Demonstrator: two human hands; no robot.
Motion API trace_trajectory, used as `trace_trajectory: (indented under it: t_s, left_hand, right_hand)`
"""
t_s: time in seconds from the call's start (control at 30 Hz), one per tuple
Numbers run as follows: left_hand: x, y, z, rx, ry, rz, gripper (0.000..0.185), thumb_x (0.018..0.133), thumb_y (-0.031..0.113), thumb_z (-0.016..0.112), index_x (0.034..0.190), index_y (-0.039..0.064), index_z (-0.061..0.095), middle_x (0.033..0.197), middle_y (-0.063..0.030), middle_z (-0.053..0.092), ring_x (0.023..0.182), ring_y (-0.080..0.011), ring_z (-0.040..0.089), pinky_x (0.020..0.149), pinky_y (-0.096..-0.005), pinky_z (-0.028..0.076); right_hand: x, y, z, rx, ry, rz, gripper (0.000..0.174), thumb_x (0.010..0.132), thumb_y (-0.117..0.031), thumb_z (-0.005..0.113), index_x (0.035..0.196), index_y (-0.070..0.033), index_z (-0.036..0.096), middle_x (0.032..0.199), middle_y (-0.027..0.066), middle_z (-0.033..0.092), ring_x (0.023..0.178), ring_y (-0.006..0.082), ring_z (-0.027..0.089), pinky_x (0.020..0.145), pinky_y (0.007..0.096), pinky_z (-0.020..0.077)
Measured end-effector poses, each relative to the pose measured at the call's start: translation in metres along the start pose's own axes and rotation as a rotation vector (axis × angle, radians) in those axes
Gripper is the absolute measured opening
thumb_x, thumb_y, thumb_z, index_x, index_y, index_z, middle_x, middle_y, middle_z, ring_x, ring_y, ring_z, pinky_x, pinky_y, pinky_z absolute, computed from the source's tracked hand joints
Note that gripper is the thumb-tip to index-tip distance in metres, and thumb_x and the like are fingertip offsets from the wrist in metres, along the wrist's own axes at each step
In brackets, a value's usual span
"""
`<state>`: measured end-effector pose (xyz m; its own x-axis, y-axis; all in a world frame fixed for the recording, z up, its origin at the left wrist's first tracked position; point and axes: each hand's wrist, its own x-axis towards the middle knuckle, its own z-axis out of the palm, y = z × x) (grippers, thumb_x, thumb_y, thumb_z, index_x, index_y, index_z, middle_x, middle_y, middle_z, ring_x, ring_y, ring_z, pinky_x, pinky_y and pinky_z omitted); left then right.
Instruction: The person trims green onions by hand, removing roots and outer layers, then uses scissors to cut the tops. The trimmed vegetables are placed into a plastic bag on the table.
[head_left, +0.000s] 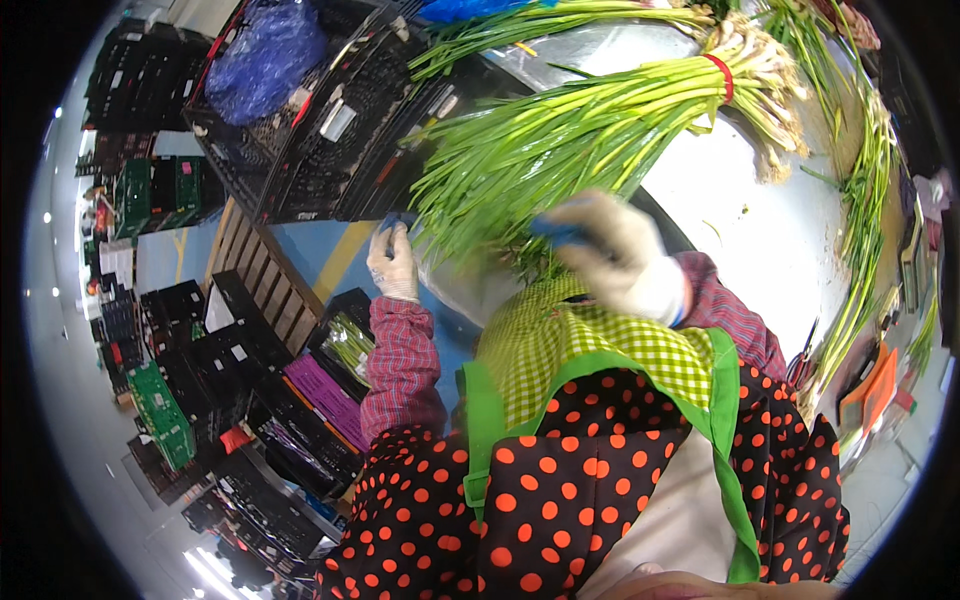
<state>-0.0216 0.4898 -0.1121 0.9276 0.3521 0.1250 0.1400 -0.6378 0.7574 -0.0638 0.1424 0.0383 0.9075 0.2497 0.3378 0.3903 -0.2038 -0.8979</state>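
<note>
A large bundle of spring onions (600, 124) lies across the metal table, tied near the roots by a red band (721, 78). Its pale bulbs and roots point to the upper right, its green leaf ends to the left. My left hand (391, 262), in a white glove, is beside the leaf tips at the table's left, fingers curled. In front of my apron, my right hand (619, 255) is gloved and blurred just below the leaves. Blue shows at the fingers of both hands; whether it is a covering or something held is unclear. Cut or loose greenery (536, 251) lies below the leaves.
Black plastic crates (322, 142) stand left of the table, one with a blue plastic bag (266, 64). More spring onions lie along the table's far side (862, 217). A wooden pallet (262, 270) and stacked crates (217, 367) occupy the floor to the left.
</note>
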Motion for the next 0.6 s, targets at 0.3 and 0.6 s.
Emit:
trace_trajectory:
  t_s: [0.3,0.6]
  left_hand:
    - [-0.038,-0.068,-0.039,-0.135,0.007,-0.218,0.033,0.098,0.025,0.064,0.096,-0.007,0.071,0.088,-0.0154,0.071,0.078,-0.0178,0.061,0.074,-0.0340,0.050]
    - [0.045,0.060,-0.062,-0.228,-0.117,0.564,0.030,0.091,0.022,0.069,0.105,-0.005,0.067,0.109,-0.0152,0.069,0.100,-0.0275,0.065,0.088,-0.0368,0.053]
  right_hand:
    - [0.054,0.014,0.138,-0.518,-0.575,-0.343,0.061,0.079,-0.042,0.076,0.130,-0.013,0.060,0.133,0.0203,0.058,0.111,0.0432,0.061,0.092,0.0512,0.0524]
    - [0.002,0.016,0.042,-0.253,-0.011,-0.229,0.056,0.088,-0.021,0.069,0.138,-0.004,0.053,0.128,0.0215,0.060,0.106,0.0370,0.062,0.090,0.0464,0.0514]
